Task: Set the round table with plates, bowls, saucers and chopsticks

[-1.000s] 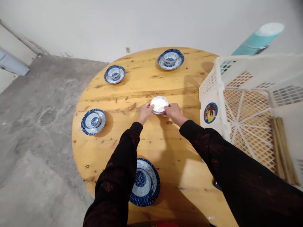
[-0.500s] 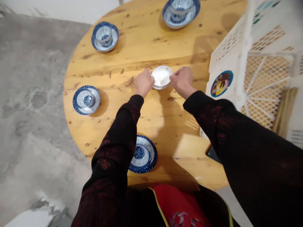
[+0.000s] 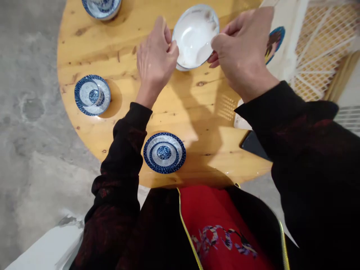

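Observation:
A white bowl (image 3: 194, 37) with a thin dark rim and faint decoration near its edge is raised above the wooden table (image 3: 180, 112), tilted so its inside shows. On its left side, my left hand (image 3: 159, 52) is closed with the thumb at the rim. My right hand (image 3: 242, 50) pinches the right rim between thumb and fingers. Another pale edge shows under the bowl; whether it is a second bowl I cannot tell. Nearer to me, a blue-and-white bowl stands in a matching plate (image 3: 164, 169).
Another blue-and-white bowl stands on a plate (image 3: 80, 103) at the left table edge. More such dishes (image 3: 112, 13) are at the top left. A white plastic crate (image 3: 305, 22) stands at the right, and a dark phone-like object (image 3: 254, 144) lies partly under my right sleeve.
Both hands have lifted the white bowl closer to me and tilted it. The view has shifted, so the table dishes appear higher in the picture. The near plate is no longer covered by my left sleeve.

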Action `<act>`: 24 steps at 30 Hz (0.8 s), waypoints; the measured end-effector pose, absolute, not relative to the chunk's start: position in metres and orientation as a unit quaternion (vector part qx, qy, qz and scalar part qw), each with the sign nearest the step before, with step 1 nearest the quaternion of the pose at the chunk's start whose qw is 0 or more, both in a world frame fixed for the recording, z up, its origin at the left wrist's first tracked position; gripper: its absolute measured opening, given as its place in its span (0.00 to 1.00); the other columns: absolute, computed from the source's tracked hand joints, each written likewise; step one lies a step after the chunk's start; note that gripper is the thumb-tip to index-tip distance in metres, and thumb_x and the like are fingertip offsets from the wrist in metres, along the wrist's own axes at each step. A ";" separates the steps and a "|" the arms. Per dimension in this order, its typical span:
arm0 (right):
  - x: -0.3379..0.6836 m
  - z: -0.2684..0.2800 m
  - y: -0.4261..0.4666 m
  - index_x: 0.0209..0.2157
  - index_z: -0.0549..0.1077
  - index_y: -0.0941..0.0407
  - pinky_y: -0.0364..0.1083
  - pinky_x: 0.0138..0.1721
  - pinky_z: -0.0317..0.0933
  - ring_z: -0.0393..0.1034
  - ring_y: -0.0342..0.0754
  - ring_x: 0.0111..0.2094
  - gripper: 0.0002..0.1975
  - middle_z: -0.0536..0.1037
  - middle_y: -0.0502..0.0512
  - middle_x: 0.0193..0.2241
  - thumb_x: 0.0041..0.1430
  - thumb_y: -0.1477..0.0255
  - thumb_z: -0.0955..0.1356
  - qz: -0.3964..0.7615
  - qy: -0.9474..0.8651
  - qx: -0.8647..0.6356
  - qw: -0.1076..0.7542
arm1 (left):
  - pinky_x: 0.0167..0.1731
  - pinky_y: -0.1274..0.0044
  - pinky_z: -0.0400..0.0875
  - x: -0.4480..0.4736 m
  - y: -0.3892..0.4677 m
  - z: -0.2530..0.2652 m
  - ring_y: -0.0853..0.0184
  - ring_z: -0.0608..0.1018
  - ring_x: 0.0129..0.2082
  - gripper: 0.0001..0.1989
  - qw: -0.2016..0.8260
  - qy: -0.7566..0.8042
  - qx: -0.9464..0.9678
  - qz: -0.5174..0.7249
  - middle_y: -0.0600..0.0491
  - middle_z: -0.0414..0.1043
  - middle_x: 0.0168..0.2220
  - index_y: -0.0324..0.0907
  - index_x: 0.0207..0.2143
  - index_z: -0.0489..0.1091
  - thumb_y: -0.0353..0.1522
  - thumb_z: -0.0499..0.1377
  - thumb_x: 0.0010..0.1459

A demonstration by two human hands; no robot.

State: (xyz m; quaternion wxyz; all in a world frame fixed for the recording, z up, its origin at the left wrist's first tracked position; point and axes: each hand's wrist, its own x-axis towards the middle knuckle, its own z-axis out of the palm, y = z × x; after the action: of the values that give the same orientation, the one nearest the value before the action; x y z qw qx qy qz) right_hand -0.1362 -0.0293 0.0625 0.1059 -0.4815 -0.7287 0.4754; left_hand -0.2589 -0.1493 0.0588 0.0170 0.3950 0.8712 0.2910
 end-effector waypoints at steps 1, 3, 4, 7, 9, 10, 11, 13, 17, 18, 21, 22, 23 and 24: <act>-0.124 0.068 -0.039 0.25 0.73 0.59 0.45 0.34 0.70 0.78 0.47 0.32 0.10 0.73 0.48 0.22 0.58 0.75 0.64 0.446 -0.750 -0.465 0.148 | 0.41 0.70 0.68 -0.250 -0.158 0.063 0.64 0.74 0.34 0.13 0.018 0.866 0.403 0.295 0.55 0.66 0.29 0.49 0.29 0.52 0.25 0.54 0.58; -0.097 0.071 -0.057 0.22 0.72 0.60 0.48 0.32 0.71 0.78 0.48 0.28 0.10 0.73 0.49 0.20 0.56 0.76 0.64 0.405 -0.786 -0.419 0.207 | 0.42 0.70 0.67 -0.229 -0.177 0.068 0.64 0.75 0.34 0.11 0.039 0.856 0.420 0.299 0.55 0.67 0.28 0.48 0.31 0.55 0.25 0.54 0.59; -0.083 0.070 -0.066 0.23 0.72 0.60 0.48 0.32 0.71 0.78 0.48 0.27 0.09 0.73 0.50 0.20 0.56 0.76 0.65 0.406 -0.790 -0.406 0.214 | 0.43 0.70 0.67 -0.217 -0.186 0.069 0.64 0.76 0.35 0.08 0.060 0.853 0.424 0.299 0.55 0.67 0.28 0.47 0.32 0.57 0.26 0.54 0.60; -0.039 0.059 -0.091 0.26 0.71 0.57 0.46 0.28 0.72 0.76 0.48 0.25 0.05 0.75 0.51 0.21 0.55 0.77 0.67 0.427 -0.763 -0.438 0.207 | 0.45 0.71 0.67 -0.176 -0.214 0.066 0.63 0.77 0.39 0.02 0.141 0.850 0.413 0.294 0.54 0.71 0.30 0.44 0.39 0.64 0.29 0.54 0.63; -0.010 0.049 -0.108 0.27 0.70 0.55 0.45 0.25 0.72 0.75 0.48 0.24 0.04 0.76 0.52 0.21 0.53 0.77 0.68 0.438 -0.739 -0.480 0.178 | 0.45 0.73 0.68 -0.145 -0.233 0.060 0.62 0.77 0.40 0.04 0.189 0.849 0.395 0.296 0.53 0.73 0.32 0.44 0.42 0.66 0.31 0.55 0.64; 0.005 0.044 -0.116 0.27 0.70 0.54 0.46 0.26 0.73 0.75 0.49 0.24 0.04 0.76 0.52 0.21 0.53 0.76 0.69 0.443 -0.732 -0.492 0.160 | 0.45 0.73 0.68 -0.130 -0.243 0.056 0.62 0.77 0.41 0.05 0.209 0.846 0.389 0.298 0.52 0.74 0.33 0.44 0.43 0.67 0.31 0.55 0.65; 0.019 0.038 -0.124 0.27 0.70 0.54 0.46 0.26 0.73 0.75 0.49 0.23 0.04 0.76 0.52 0.21 0.53 0.75 0.69 0.449 -0.725 -0.503 0.141 | 0.45 0.74 0.68 -0.114 -0.252 0.051 0.62 0.77 0.41 0.06 0.228 0.843 0.385 0.297 0.52 0.75 0.33 0.43 0.44 0.67 0.32 0.55 0.65; 0.047 0.024 -0.138 0.27 0.69 0.53 0.47 0.26 0.72 0.74 0.50 0.23 0.04 0.76 0.52 0.22 0.52 0.73 0.69 0.460 -0.710 -0.522 0.111 | 0.45 0.74 0.69 -0.085 -0.270 0.041 0.61 0.78 0.40 0.09 0.264 0.839 0.376 0.290 0.50 0.76 0.35 0.42 0.47 0.68 0.33 0.54 0.66; 0.095 -0.011 -0.158 0.27 0.68 0.53 0.49 0.24 0.70 0.74 0.52 0.22 0.04 0.76 0.52 0.22 0.49 0.71 0.69 0.488 -0.676 -0.548 0.073 | 0.46 0.73 0.70 -0.031 -0.299 0.015 0.61 0.78 0.41 0.13 0.328 0.825 0.327 0.324 0.48 0.77 0.40 0.42 0.51 0.68 0.32 0.55 0.65; 0.105 -0.020 -0.161 0.27 0.68 0.53 0.49 0.25 0.69 0.74 0.53 0.22 0.04 0.75 0.52 0.22 0.49 0.71 0.68 0.490 -0.673 -0.551 0.062 | 0.46 0.73 0.70 -0.019 -0.305 0.008 0.61 0.79 0.41 0.14 0.341 0.822 0.305 0.339 0.48 0.77 0.41 0.42 0.52 0.68 0.32 0.55 0.65; 0.124 -0.045 -0.169 0.27 0.68 0.53 0.51 0.29 0.70 0.74 0.54 0.25 0.03 0.76 0.53 0.22 0.48 0.70 0.68 0.468 -0.699 -0.539 0.037 | 0.47 0.73 0.71 0.010 -0.318 -0.013 0.63 0.80 0.40 0.20 0.385 0.810 0.240 0.372 0.48 0.78 0.43 0.43 0.58 0.65 0.32 0.56 0.64; 0.128 -0.051 -0.171 0.27 0.68 0.52 0.51 0.31 0.70 0.75 0.55 0.26 0.03 0.76 0.53 0.22 0.48 0.69 0.67 0.454 -0.715 -0.531 0.032 | 0.46 0.73 0.72 0.017 -0.322 -0.020 0.63 0.80 0.40 0.22 0.398 0.805 0.224 0.379 0.48 0.78 0.44 0.43 0.60 0.62 0.33 0.56 0.64; 0.129 -0.056 -0.172 0.27 0.68 0.52 0.52 0.33 0.70 0.75 0.55 0.27 0.03 0.76 0.53 0.22 0.48 0.69 0.67 0.440 -0.729 -0.523 0.026 | 0.46 0.73 0.73 0.023 -0.324 -0.026 0.63 0.80 0.39 0.24 0.407 0.800 0.209 0.388 0.49 0.78 0.44 0.43 0.62 0.60 0.33 0.56 0.64; 0.130 -0.059 -0.172 0.27 0.68 0.52 0.52 0.34 0.70 0.74 0.55 0.28 0.03 0.76 0.53 0.22 0.49 0.69 0.67 0.430 -0.741 -0.516 0.021 | 0.46 0.73 0.73 0.028 -0.326 -0.031 0.64 0.81 0.39 0.25 0.412 0.796 0.198 0.397 0.49 0.78 0.45 0.43 0.63 0.59 0.33 0.56 0.64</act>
State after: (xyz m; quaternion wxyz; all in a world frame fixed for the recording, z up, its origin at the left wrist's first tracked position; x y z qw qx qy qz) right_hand 0.1298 -0.1721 -0.0588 0.0215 -0.5156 -0.7409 0.4298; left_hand 0.0281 -0.3260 -0.0308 0.4118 0.1982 0.7959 0.3971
